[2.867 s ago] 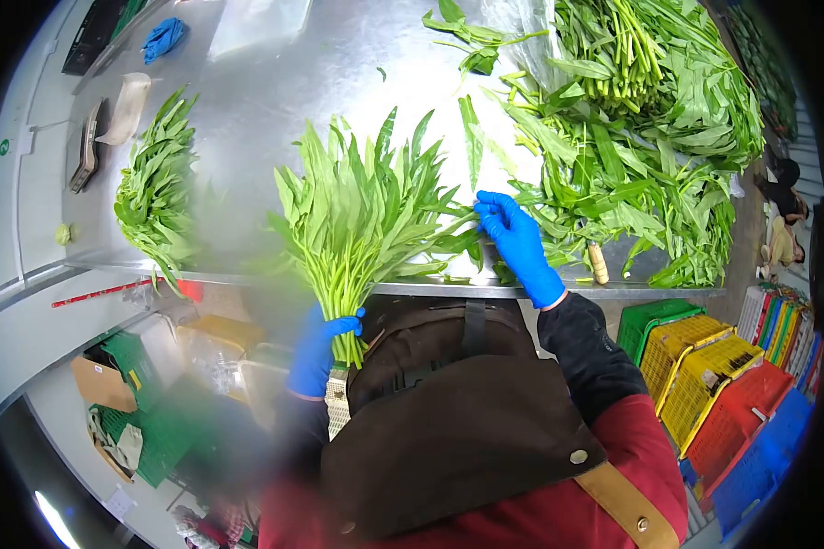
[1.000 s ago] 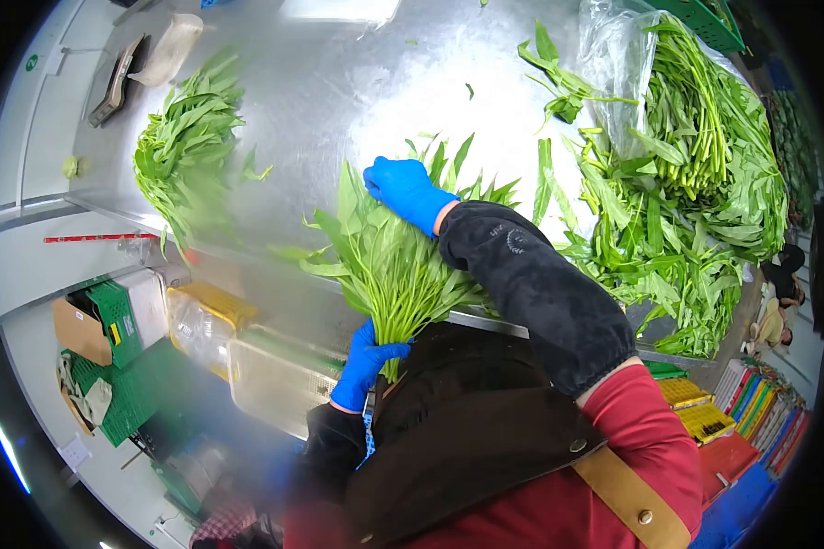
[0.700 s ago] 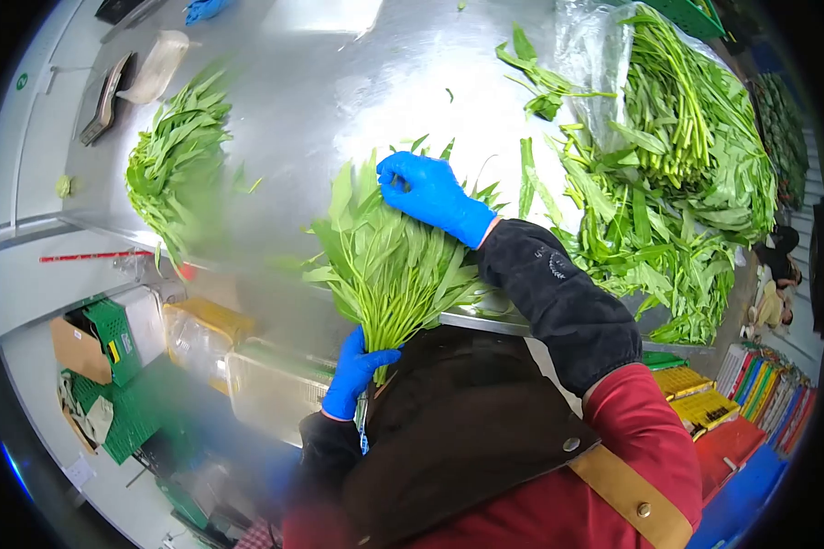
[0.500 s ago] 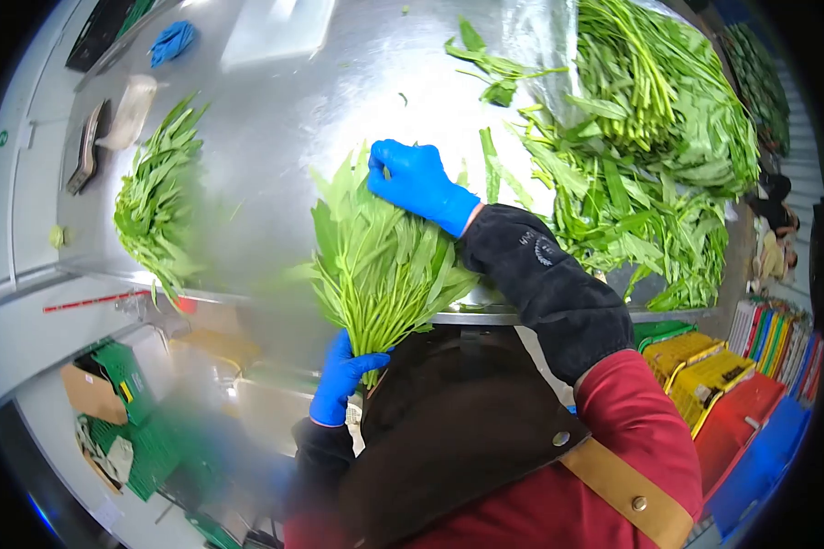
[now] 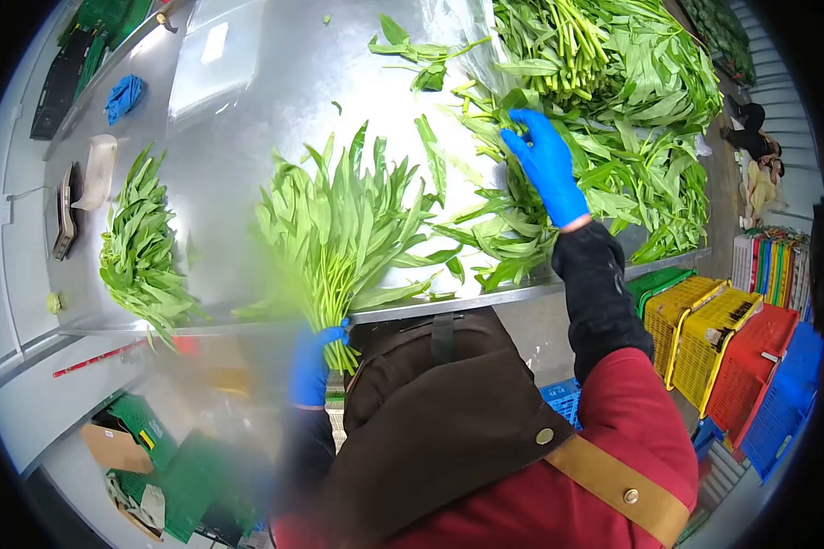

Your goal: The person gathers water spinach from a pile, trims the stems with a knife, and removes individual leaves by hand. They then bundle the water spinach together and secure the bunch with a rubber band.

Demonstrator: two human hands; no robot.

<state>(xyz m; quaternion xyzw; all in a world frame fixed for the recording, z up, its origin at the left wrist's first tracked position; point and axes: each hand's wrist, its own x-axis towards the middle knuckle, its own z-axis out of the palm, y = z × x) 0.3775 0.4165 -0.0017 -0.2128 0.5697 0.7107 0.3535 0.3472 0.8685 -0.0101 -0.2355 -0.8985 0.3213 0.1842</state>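
Observation:
My left hand (image 5: 313, 364), in a blue glove, is closed around the stems of a bunch of water spinach (image 5: 334, 229) at the table's near edge. The leaves fan out away from me over the metal surface. My right hand (image 5: 547, 165), also blue-gloved, is at the left side of a large heap of water spinach (image 5: 650, 174). Its thumb and forefinger are apart among the stems, and the other fingertips are partly hidden. Loose leafy stems (image 5: 508, 238) lie below that hand, between the bunch and the heap.
Another bunch of greens (image 5: 142, 247) lies on the left of the metal table (image 5: 229, 183). Beyond it are a crumpled blue glove (image 5: 124, 98) and a dark-edged tool (image 5: 65, 210). Coloured crates (image 5: 700, 334) stand at right, green crates (image 5: 197, 480) at lower left.
My right hand has left the top of the bunch and moved right to the heap, its fingers opening. My left hand still grips the stems. The view has shifted.

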